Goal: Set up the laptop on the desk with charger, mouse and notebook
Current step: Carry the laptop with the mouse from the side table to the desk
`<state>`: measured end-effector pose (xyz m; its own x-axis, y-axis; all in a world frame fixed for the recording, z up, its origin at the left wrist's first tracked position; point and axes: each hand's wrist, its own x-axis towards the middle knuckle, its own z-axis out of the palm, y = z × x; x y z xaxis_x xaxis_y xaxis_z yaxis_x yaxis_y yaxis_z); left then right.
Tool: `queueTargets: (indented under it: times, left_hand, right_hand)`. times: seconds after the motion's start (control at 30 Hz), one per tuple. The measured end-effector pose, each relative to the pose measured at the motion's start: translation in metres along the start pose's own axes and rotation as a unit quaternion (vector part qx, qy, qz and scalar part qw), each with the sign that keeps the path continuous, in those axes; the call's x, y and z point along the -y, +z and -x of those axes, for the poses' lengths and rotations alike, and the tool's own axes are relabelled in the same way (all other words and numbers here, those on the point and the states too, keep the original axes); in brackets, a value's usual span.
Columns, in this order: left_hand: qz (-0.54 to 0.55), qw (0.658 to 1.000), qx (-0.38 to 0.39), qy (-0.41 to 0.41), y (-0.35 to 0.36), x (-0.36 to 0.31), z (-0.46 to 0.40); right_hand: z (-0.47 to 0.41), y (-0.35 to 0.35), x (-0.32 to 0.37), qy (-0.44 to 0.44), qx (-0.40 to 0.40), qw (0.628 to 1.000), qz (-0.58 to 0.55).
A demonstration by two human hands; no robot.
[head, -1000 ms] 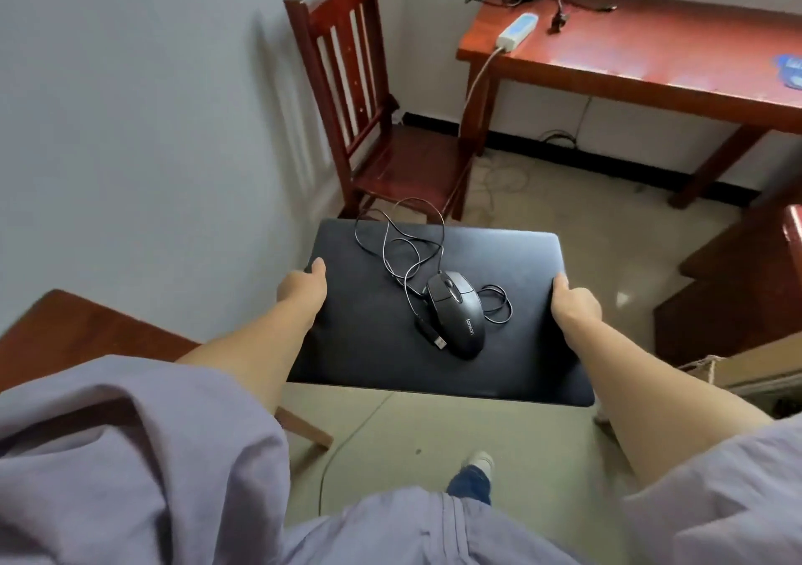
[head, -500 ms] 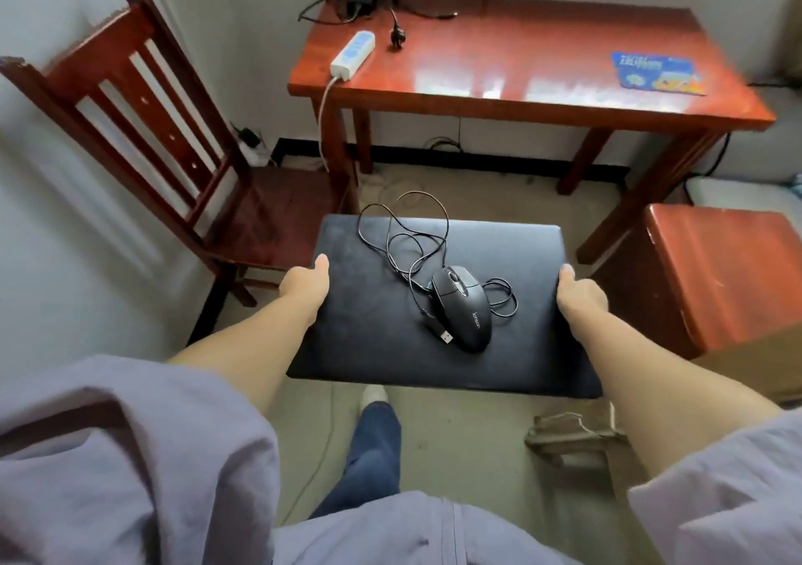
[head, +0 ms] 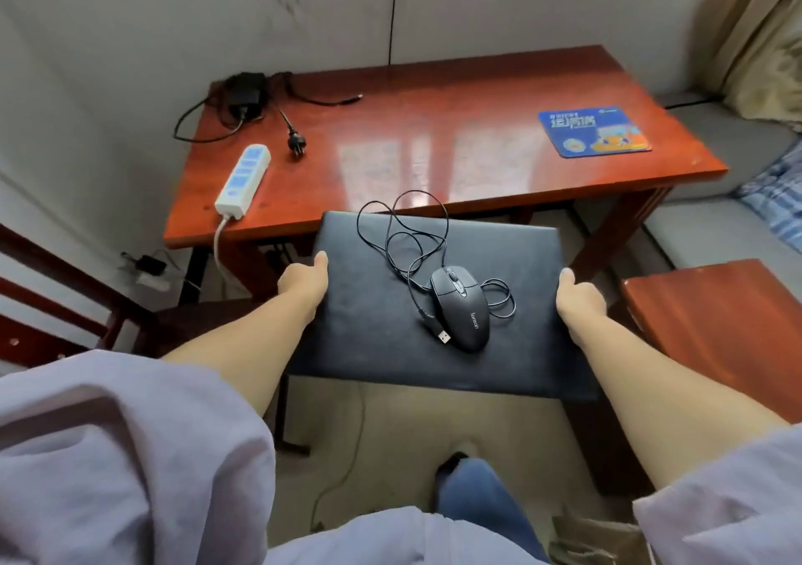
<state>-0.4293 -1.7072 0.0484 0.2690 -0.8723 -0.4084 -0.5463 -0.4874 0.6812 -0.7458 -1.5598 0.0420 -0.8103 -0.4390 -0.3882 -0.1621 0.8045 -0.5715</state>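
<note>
I carry a closed black laptop point(head: 377, 317) flat in front of me, just short of the red wooden desk point(head: 434, 147). My left hand point(head: 304, 282) grips its left edge and my right hand point(head: 579, 299) grips its right edge. A black wired mouse point(head: 462, 308) lies on the lid with its cable point(head: 408, 234) looped loosely and the USB plug free. On the desk's far left corner sits a black charger point(head: 245, 91) with its cord and plug. A blue mouse pad point(head: 592, 130) lies at the desk's right side.
A white power strip point(head: 243, 178) rests on the desk's left front. A wooden chair point(head: 65, 304) stands at the left, and a red stool or low table point(head: 716, 317) at the right. A bed edge point(head: 737, 199) lies beyond the desk's right end.
I have turned and stepped toward the desk, which now fills the view ahead. The laptop with the mouse on it stays held level in both hands.
</note>
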Motion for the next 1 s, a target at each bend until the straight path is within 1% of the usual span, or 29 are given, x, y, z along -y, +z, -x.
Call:
queueTargets:
  times: [0.2, 0.43, 0.53, 0.63, 0.83, 1.0]
  left_hand:
    - [0.026, 1.0, -0.003, -0.008, 0.079, -0.098, -0.069]
    - [0.037, 0.997, -0.018, -0.065, 0.142, -0.181, -0.133]
    - [0.034, 0.996, -0.034, -0.074, 0.161, -0.211, -0.169]
    - [0.036, 0.996, -0.04, -0.078, 0.178, -0.238, -0.211]
    - [0.025, 0.993, -0.029, -0.109, 0.197, -0.285, -0.295]
    - [-0.01, 0.99, -0.022, -0.136, 0.21, -0.313, -0.333]
  right_hand:
    - [-0.134, -0.014, 0.081, -0.027, 0.008, 0.999, 0.019]
    - [-0.26, -0.023, 0.177, -0.059, 0.048, 0.995, 0.063]
    - [-0.303, -0.011, 0.211, -0.072, 0.057, 0.993, 0.079]
    - [-0.342, 0.007, 0.242, -0.06, 0.062, 0.992, 0.092]
    - [-0.409, 0.044, 0.299, -0.041, 0.075, 0.992, 0.088]
    - [-0.451, 0.061, 0.33, -0.028, 0.086, 0.99, 0.108]
